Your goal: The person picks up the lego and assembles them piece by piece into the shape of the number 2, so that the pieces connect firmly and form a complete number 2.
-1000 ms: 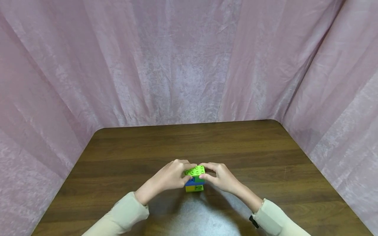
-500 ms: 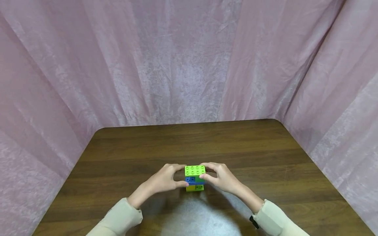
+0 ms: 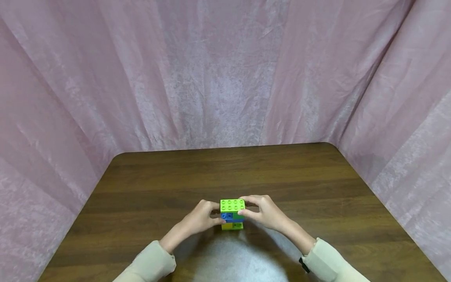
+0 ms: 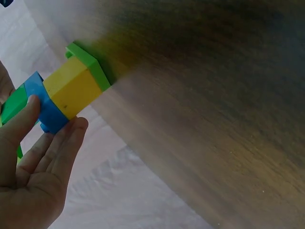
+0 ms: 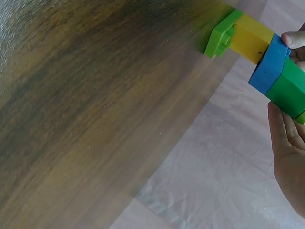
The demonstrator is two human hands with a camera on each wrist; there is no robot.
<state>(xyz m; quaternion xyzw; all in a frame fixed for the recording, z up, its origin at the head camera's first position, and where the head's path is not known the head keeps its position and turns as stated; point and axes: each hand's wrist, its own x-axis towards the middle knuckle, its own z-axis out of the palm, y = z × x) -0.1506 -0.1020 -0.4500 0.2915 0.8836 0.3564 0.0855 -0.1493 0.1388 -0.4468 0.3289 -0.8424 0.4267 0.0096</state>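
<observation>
A stack of toy building bricks stands upright on the table in the head view. At its base lies a thin lime-green brick (image 5: 221, 36), with a yellow brick (image 4: 71, 86) on its left half. A thin blue brick (image 4: 50, 107) spans above, bearing a dark green brick (image 5: 288, 88) on its right side. Capping everything is a lime-green studded brick (image 3: 232, 205). My left hand (image 3: 201, 217) holds the blue brick between thumb and fingers. With thumb in front and fingers behind, my right hand (image 3: 266, 213) grips the dark green brick just below the top.
The brown wooden table (image 3: 169, 168) has rounded far corners. Pink velvet curtains (image 3: 218, 78) surround its back and sides. Light glares off the tabletop in front of the stack.
My left hand has come down off the top lime-green brick and moved to the blue brick, uncovering the top studs. The right hand has stayed in place.
</observation>
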